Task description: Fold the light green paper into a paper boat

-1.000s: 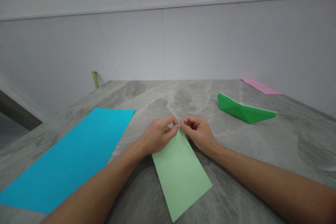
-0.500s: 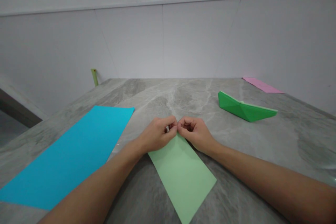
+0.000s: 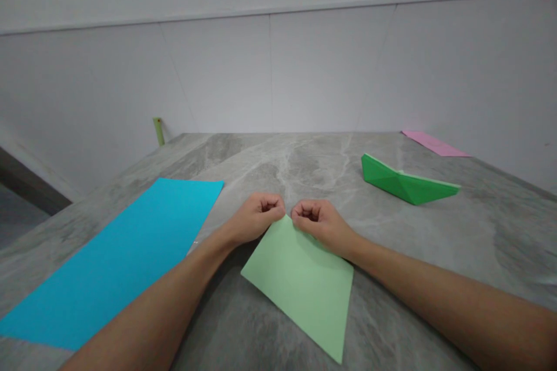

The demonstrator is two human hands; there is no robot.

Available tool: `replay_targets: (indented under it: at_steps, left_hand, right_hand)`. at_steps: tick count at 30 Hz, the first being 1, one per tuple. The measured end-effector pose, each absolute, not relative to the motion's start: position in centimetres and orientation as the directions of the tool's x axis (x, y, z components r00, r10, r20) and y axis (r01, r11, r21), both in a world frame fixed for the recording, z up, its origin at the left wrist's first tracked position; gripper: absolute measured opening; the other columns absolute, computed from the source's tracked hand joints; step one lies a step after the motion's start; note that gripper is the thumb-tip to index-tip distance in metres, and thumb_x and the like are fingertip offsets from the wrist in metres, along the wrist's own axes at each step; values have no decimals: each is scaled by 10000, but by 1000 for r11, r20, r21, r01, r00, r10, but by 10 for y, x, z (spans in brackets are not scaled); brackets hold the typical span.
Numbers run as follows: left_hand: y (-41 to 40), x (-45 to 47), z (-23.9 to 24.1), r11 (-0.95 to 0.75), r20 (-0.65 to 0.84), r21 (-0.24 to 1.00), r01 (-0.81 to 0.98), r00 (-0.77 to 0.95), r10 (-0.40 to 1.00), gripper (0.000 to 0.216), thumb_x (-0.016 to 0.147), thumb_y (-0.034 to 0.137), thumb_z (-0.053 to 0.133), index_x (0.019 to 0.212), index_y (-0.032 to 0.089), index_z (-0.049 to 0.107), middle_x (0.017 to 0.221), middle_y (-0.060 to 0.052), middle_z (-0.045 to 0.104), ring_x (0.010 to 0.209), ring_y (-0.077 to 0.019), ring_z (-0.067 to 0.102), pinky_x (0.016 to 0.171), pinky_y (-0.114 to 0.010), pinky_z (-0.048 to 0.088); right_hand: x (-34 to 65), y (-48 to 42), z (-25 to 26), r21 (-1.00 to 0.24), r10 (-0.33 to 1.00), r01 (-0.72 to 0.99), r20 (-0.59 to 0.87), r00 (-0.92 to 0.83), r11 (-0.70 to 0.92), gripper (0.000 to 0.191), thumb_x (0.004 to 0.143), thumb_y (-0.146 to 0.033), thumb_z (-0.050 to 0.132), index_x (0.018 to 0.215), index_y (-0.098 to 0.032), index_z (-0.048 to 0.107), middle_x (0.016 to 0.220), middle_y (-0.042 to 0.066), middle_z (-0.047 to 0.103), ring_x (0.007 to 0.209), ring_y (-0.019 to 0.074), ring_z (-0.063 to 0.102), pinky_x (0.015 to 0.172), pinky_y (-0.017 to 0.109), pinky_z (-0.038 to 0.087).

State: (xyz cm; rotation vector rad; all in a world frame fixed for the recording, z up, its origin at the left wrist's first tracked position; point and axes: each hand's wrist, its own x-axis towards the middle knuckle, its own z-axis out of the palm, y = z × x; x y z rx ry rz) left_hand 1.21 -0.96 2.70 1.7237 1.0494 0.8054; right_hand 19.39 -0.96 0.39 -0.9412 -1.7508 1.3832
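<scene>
A light green sheet of paper (image 3: 304,278) lies turned cornerwise between my forearms, its far corner pointing away from me. My left hand (image 3: 257,217) pinches the paper at that far corner between thumb and curled fingers. Just to the right, my right hand (image 3: 321,221) grips the upper right edge close to the same corner, with a small gap between the two hands. The parts of the edge under the fingertips are hidden.
A large blue sheet (image 3: 117,261) lies to the left, partly behind my left forearm. On the right stands a folded green paper boat (image 3: 407,184). A pink sheet (image 3: 435,144) rests at the far right edge of the grey marbled table (image 3: 278,156), near the wall.
The light green paper has turned, its near corner swinging to the right and its left corner coming into sight. My hands have drawn slightly apart.
</scene>
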Motion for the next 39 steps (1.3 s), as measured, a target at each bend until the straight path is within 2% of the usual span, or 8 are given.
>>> replay_targets:
  at_steps: [7, 15, 20, 23, 25, 31, 37, 39]
  left_hand:
    - [-10, 9, 28, -113, -8, 964, 241, 451, 892, 237, 697, 341, 513, 544, 182, 426, 433, 75, 336, 392, -64, 290, 389, -192, 218]
    - [-10, 4, 31, -152, -3, 960, 235, 552, 834, 242, 701, 302, 588, 555, 156, 463, 492, 67, 347, 453, -56, 296, 424, -187, 203]
    - [-7, -2, 30, -42, -36, 988, 149, 485, 874, 279, 710, 338, 601, 550, 165, 452, 428, 78, 336, 367, -45, 263, 367, -183, 183]
    - [-7, 1, 26, 45, -37, 999, -4, 519, 854, 243, 708, 376, 582, 656, 138, 577, 455, 33, 464, 349, -70, 343, 351, -192, 217]
    - [-9, 6, 23, 66, -2, 993, -95, 557, 831, 331, 718, 427, 548, 692, 109, 636, 513, -27, 557, 385, -101, 428, 376, -210, 279]
    - [-12, 20, 17, 239, -116, 960, -146, 570, 813, 555, 734, 602, 497, 534, 103, 635, 438, -72, 571, 361, -142, 470, 392, -244, 338]
    - [-12, 16, 20, 151, -76, 981, -120, 481, 873, 585, 726, 616, 498, 448, 113, 606, 350, -39, 489, 304, -106, 388, 360, -227, 274]
    - [-11, 14, 22, 171, -91, 978, -121, 491, 867, 579, 722, 620, 489, 465, 115, 614, 356, -34, 485, 312, -107, 387, 361, -228, 267]
  right_hand:
    - [196, -10, 4, -988, 806, 90, 47, -590, 124, 224, 753, -362, 577, 699, -152, 522, 573, -50, 416, 495, 67, 330, 451, 192, 262]
    - [197, -9, 5, -990, 782, 95, 24, -623, 106, 220, 734, -350, 608, 672, -158, 519, 547, -60, 385, 486, 63, 311, 438, 183, 249]
    - [199, -6, 3, -999, 771, 50, -16, -637, 20, 255, 732, -387, 638, 697, -154, 540, 537, -62, 422, 457, 55, 330, 426, 176, 265]
    - [200, -6, 2, -999, 754, 44, -6, -657, 29, 274, 736, -396, 652, 689, -150, 541, 539, -62, 428, 455, 50, 335, 429, 173, 266]
    - [200, -7, 1, -998, 743, 38, 6, -669, 43, 298, 741, -414, 660, 687, -145, 542, 565, -52, 450, 477, 53, 361, 442, 172, 278]
    - [200, -6, -2, -1000, 713, 21, -8, -702, 10, 360, 746, -479, 668, 721, -137, 557, 598, -42, 481, 499, 57, 395, 460, 177, 296]
    - [199, -7, 2, -999, 703, 33, -17, -711, 9, 345, 757, -471, 657, 714, -143, 557, 582, -57, 450, 474, 49, 358, 451, 182, 274]
    - [199, -7, 2, -999, 706, 35, -26, -708, -2, 339, 754, -463, 664, 714, -146, 550, 570, -63, 436, 466, 47, 348, 442, 178, 265]
